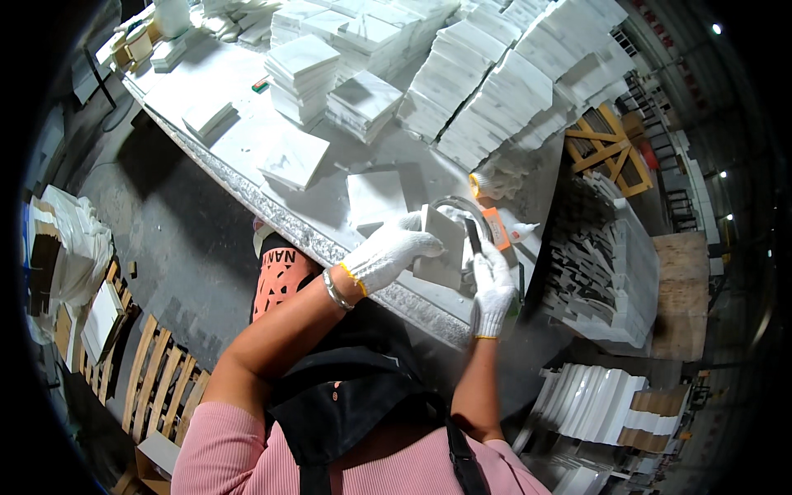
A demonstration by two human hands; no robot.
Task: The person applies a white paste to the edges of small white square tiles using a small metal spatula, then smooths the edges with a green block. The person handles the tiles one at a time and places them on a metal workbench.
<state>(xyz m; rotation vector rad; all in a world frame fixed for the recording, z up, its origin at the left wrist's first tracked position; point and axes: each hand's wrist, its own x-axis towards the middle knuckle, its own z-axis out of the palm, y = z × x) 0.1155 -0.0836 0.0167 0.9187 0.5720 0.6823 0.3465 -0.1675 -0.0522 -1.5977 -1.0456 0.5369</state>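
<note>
My left hand (pixel 390 253), in a white knit glove with a yellow cuff, grips a square white marble tile (pixel 440 250) by its left edge and holds it tilted up near the table's front edge. In my right hand (pixel 492 287), gloved the same way, is a narrow dark bar (pixel 473 237), close beside the tile's right edge. Whether the bar touches the tile I cannot tell. Just beyond my left hand another marble tile (pixel 376 198) lies on the table. A curved grey rim (pixel 450 201) shows behind the held tile, which hides the rest.
Marble tile stacks (pixel 304 70) and long tile rows (pixel 495 87) cover the table's far side. An orange box (pixel 496 228), a white nozzle-topped object (pixel 524 232) and a loose glove (pixel 493 185) lie at right. A crate of tile pieces (pixel 590 260) stands beyond; pallets (pixel 161 375) lie lower left.
</note>
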